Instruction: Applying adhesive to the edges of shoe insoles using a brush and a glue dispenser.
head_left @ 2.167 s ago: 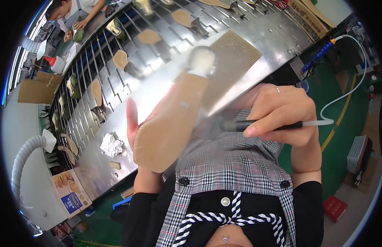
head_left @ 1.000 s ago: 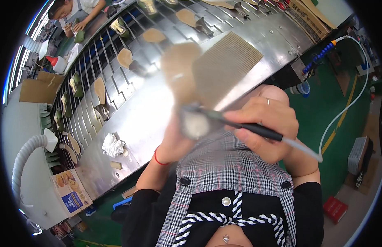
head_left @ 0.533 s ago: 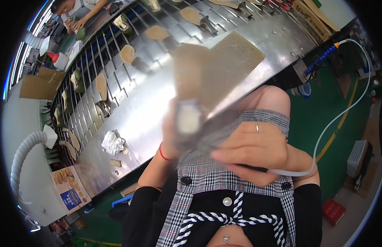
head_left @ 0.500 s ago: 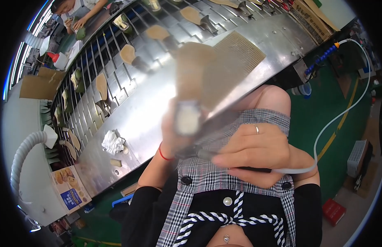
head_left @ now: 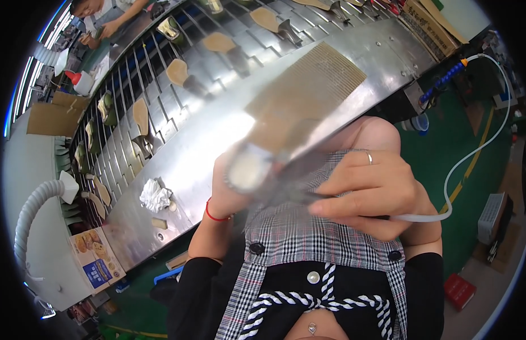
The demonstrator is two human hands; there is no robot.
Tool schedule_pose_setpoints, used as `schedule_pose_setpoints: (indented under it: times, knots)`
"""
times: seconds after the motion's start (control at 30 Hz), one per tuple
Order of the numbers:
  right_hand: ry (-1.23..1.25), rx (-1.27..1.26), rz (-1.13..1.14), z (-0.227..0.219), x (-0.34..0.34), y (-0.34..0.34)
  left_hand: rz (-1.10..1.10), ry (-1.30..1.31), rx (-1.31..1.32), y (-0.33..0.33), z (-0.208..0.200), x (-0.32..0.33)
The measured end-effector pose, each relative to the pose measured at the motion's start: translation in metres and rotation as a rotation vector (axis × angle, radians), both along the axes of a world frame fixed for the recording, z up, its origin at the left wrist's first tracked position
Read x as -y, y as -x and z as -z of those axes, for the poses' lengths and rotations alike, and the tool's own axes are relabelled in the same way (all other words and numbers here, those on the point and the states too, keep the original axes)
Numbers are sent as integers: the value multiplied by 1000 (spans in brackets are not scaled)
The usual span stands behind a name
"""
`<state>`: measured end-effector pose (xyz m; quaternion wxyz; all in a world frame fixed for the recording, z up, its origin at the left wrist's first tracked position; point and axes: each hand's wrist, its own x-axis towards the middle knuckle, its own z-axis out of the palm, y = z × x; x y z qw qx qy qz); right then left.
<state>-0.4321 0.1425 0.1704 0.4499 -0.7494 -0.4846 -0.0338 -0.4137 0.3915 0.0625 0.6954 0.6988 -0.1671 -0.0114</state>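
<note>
My left hand (head_left: 222,175), a red string on its wrist, is closed round a shoe sole (head_left: 246,171). Motion smears the sole; its pale rounded heel end shows, while the rest blurs into the brown sheet behind. My right hand (head_left: 376,195), with a ring, grips a dark slim tool joined to a white hose (head_left: 424,217). The tool's tip points left at the sole, and the blur hides whether they touch. Both hands are above my checked skirt at the table's near edge. Beyond them a ribbed cardboard sheet (head_left: 331,71) lies on the metal table (head_left: 183,153).
A slatted metal conveyor (head_left: 112,153) carries several tan soles with dark heels and green-and-gold shoe pieces. Crumpled white paper (head_left: 155,194) and a small tan block (head_left: 159,223) lie at the table's left. A white flexible duct (head_left: 33,209) rises at far left. Across the conveyor a person handles a piece.
The sole has swung down from over the cardboard and its heel end has shifted slightly left with my left hand. My right hand has moved a little up and right with the tool.
</note>
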Motion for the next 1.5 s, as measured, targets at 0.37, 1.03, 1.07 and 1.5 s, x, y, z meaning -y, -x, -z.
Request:
schedule_pose_setpoints:
  times: [0.37, 1.03, 1.07, 1.5]
  knots:
    - [-30, 110, 141, 0, -5, -3, 16, 8, -92, 0, -5, -15]
    - [-272, 35, 128, 13, 4, -5, 1, 212, 58, 10, 14, -47]
    - [-307, 4, 58, 12, 5, -4, -5, 204, 83, 12, 16, -51]
    - [-282, -148, 311, 29, 4, -10, 65, 405, 92, 2, 24, -75]
